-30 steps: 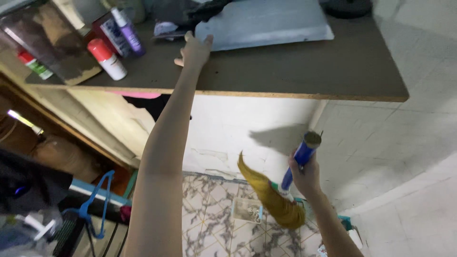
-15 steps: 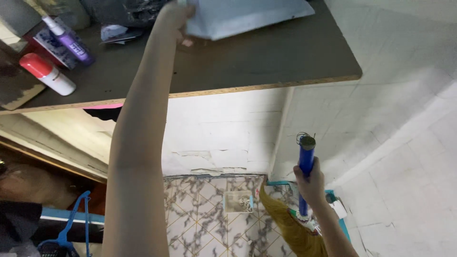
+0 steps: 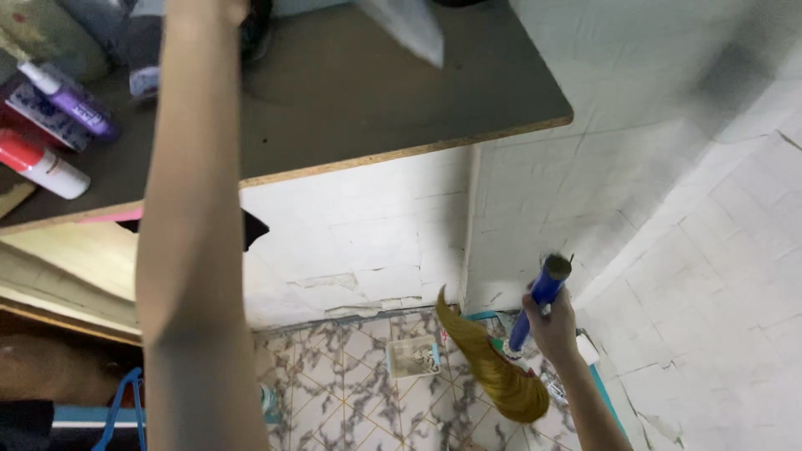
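Head view, looking down past a dark brown board shelf with a pale raw edge (image 3: 401, 100), taken here as the landmark. The left arm reaches up over the shelf top; the left hand (image 3: 219, 8) is cut off by the upper frame edge, so whether its fingers are spread or closed cannot be told. It sits near a dark bundle at the shelf's back edge. A pale grey sheet corner (image 3: 409, 29) lies on the shelf to the right of that hand, blurred. At the shelf's left end lie a purple-capped tube (image 3: 71, 104) and a white bottle with a red cap (image 3: 38, 165), close together. Below and to the right of the shelf, the right hand (image 3: 553, 324) is wrapped closed around a blue cylindrical handle (image 3: 539, 301), fingers pressed about its lower part, handle tilted slightly with its dark top end upward. A mustard-yellow brush-like tuft (image 3: 493, 372) hangs just left of that hand, over the marbled tile floor (image 3: 334, 392) under the shelf. A small clear plastic tray (image 3: 413, 357) rests on the floor beside the tuft.
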